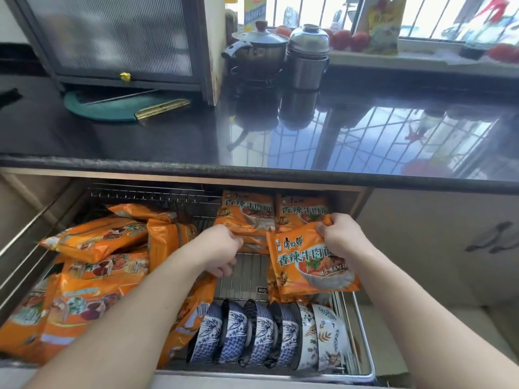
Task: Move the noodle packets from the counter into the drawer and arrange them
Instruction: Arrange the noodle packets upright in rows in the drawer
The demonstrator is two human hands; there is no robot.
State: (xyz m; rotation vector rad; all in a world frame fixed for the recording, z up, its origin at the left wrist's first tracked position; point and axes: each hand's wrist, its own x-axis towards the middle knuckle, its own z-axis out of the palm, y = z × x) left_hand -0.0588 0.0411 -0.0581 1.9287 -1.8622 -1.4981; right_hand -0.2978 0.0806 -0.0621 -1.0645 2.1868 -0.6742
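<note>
Drawer (362, 332), open below the tabletop (168, 141): loose packets (92, 276) heaped at left; two packets (247, 214) upright at rear right; one packet (306, 265) before them, in my right hand (341, 234); bowls (266, 335) on edge along the front. On the tabletop, rear: pot (258, 49), steel container (307, 57) to its right.

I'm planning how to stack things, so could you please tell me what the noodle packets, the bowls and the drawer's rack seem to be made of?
Noodle packets: glossy plastic film, seemingly; they crinkle and shine. Bowls: probably glazed ceramic, with painted patterns and a smooth sheen. Rack: thin metal wire, shiny, likely steel or chrome-plated.
</note>
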